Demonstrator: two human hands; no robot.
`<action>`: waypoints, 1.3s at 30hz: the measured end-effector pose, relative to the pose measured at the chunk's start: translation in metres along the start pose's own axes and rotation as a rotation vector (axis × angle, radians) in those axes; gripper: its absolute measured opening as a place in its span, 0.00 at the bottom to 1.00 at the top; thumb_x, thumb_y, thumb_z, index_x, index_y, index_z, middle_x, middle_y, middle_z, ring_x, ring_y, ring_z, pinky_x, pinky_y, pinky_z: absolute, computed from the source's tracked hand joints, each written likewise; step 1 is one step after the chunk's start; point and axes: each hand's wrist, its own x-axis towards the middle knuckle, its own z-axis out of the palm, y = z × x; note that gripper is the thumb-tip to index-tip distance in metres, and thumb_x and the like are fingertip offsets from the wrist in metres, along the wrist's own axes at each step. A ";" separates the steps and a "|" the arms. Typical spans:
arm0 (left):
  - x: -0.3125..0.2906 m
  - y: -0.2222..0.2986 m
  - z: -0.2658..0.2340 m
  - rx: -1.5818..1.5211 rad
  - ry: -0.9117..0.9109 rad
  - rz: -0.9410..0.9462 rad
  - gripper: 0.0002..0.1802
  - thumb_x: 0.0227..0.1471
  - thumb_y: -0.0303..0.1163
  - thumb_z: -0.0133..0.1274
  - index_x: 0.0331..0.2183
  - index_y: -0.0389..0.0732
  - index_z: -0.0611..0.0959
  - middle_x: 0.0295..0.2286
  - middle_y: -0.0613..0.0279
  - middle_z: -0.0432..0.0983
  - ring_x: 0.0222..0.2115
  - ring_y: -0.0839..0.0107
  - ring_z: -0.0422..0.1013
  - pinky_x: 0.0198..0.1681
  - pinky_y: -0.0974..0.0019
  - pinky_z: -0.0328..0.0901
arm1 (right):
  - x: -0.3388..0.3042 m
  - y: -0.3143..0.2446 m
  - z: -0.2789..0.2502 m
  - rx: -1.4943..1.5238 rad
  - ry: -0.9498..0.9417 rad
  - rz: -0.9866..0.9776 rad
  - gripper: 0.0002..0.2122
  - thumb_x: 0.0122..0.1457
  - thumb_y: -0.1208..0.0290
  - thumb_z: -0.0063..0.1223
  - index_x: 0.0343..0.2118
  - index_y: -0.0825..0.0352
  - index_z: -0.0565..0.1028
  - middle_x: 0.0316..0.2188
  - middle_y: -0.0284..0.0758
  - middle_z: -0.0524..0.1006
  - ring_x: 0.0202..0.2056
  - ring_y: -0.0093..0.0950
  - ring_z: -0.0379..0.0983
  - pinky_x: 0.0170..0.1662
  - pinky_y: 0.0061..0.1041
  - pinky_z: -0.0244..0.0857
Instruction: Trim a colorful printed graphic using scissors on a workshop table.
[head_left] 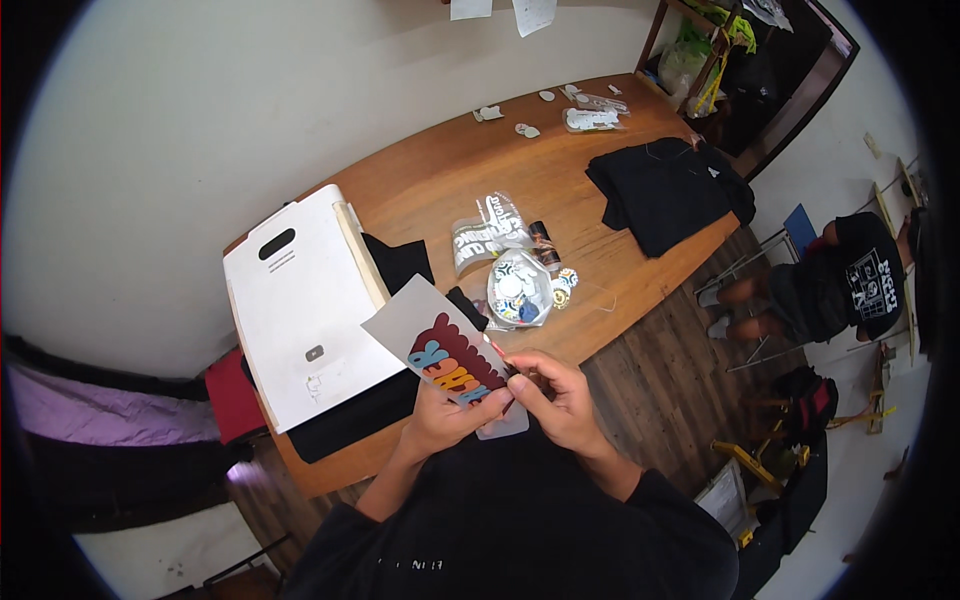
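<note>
Grey printed sheet [442, 350] | hands [567, 400] nearly closed, pinching its lower edge, thumbs [530, 396] uppermost | forearms [390, 487] angled inward

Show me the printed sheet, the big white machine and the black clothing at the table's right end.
Printed sheet [452, 360]: head view, on its print.
White machine [310, 310]: head view, on its top.
Black clothing [662, 195]: head view, on its middle.

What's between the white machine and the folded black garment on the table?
Head view: black cloth beside the machine, then clear printed film, then a dark bottle, then bare tabletop up to the garment.
</note>
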 end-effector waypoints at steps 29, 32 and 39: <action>-0.008 -0.006 0.001 -0.021 0.020 0.004 0.37 0.45 0.18 0.56 0.53 0.34 0.55 0.32 0.60 0.73 0.28 0.79 0.71 0.30 0.75 0.67 | 0.000 0.003 0.006 0.095 0.016 0.076 0.11 0.57 0.78 0.49 0.41 0.76 0.70 0.37 0.37 0.74 0.39 0.20 0.69 0.43 0.20 0.63; -0.009 -0.005 0.003 -0.068 0.027 -0.038 0.36 0.44 0.18 0.57 0.53 0.34 0.56 0.32 0.60 0.73 0.28 0.79 0.71 0.30 0.75 0.67 | 0.000 0.003 0.005 0.082 0.015 0.070 0.11 0.57 0.78 0.49 0.41 0.75 0.71 0.37 0.37 0.74 0.39 0.20 0.69 0.43 0.20 0.63; 0.001 0.012 0.013 -0.153 0.150 -0.173 0.10 0.47 0.21 0.55 0.34 0.34 0.74 0.23 0.64 0.74 0.22 0.78 0.73 0.22 0.77 0.66 | -0.001 0.004 0.006 0.075 0.042 0.051 0.10 0.57 0.78 0.49 0.41 0.75 0.71 0.38 0.38 0.74 0.40 0.21 0.69 0.43 0.20 0.63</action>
